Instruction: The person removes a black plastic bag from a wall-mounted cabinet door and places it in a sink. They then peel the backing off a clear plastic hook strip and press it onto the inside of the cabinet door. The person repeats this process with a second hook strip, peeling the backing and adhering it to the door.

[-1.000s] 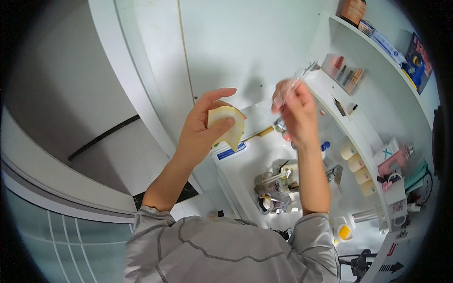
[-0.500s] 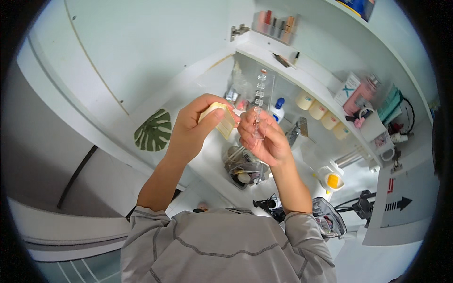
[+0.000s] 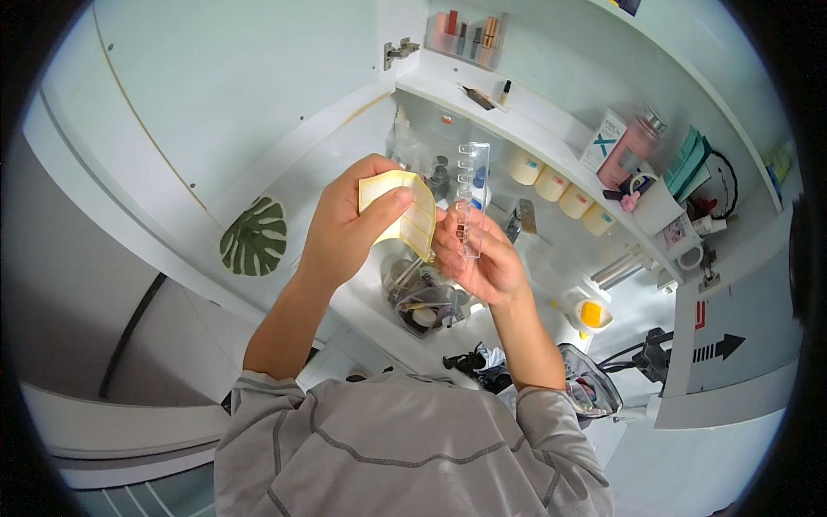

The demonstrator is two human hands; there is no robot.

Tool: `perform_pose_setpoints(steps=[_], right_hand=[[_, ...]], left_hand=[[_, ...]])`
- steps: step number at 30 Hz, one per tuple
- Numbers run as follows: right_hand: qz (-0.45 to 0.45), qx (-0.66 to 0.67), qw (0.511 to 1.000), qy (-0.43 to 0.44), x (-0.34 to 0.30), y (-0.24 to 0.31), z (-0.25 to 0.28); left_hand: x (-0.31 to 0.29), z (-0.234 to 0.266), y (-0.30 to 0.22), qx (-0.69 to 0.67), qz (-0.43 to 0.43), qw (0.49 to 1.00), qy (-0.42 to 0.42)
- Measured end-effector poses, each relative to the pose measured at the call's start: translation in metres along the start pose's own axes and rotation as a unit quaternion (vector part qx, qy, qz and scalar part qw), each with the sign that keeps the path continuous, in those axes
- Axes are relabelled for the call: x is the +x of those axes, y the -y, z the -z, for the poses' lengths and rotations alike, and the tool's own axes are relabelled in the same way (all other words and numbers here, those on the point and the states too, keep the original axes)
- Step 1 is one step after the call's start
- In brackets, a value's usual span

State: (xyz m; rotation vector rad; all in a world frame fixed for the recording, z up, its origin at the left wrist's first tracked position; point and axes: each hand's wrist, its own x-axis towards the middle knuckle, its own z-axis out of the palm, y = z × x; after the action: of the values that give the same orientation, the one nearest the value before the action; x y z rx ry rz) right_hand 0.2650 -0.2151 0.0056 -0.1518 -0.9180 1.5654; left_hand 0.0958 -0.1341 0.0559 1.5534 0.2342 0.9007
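My left hand [image 3: 345,226] pinches a pale yellow, slightly curled sheet [image 3: 419,222] marked off into small panels, with the thumb pressed on its face. To the right of it, my right hand [image 3: 493,274] holds a narrow clear plastic rack [image 3: 475,172] upright by its lower end. A row of small notched clips runs along the rack. The sheet's edge is close to my right fingertips; whether they touch it I cannot tell. Both hands are raised in front of the open cabinet. Below them lies a clear bag [image 3: 424,302] of small toiletries.
A shelf [image 3: 551,142] crosses the upper right, carrying a clear holder [image 3: 465,49] of lipsticks, a pink bottle [image 3: 633,148] and a white mug. Cream containers [image 3: 551,183] hang beneath it. A green leaf-shaped piece [image 3: 254,237] lies left. A grey open pouch [image 3: 590,383] sits lower right.
The yellow sheet has turned so more of its panelled face shows. The clear rack has turned to show its clips side-on. My view has shifted slightly, moving the shelf leftward.
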Motion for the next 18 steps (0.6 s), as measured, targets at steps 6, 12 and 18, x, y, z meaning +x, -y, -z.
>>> perform_pose_setpoints(steps=[6, 12, 18], right_hand=[[-0.040, 0.006, 0.999, -0.011, 0.005, -0.010, 0.002], [-0.057, -0.116, 0.990, -0.059, 0.006, -0.020, 0.011], [0.278, -0.473, 0.814, -0.190, 0.008, 0.014, -0.032]], left_hand=[[0.005, -0.018, 0.005, -0.018, -0.080, 0.995, -0.058], [0.002, -0.020, 0.007, -0.091, 0.095, 0.990, -0.055], [0.009, -0.010, 0.014, 0.137, -0.117, 0.980, -0.089]])
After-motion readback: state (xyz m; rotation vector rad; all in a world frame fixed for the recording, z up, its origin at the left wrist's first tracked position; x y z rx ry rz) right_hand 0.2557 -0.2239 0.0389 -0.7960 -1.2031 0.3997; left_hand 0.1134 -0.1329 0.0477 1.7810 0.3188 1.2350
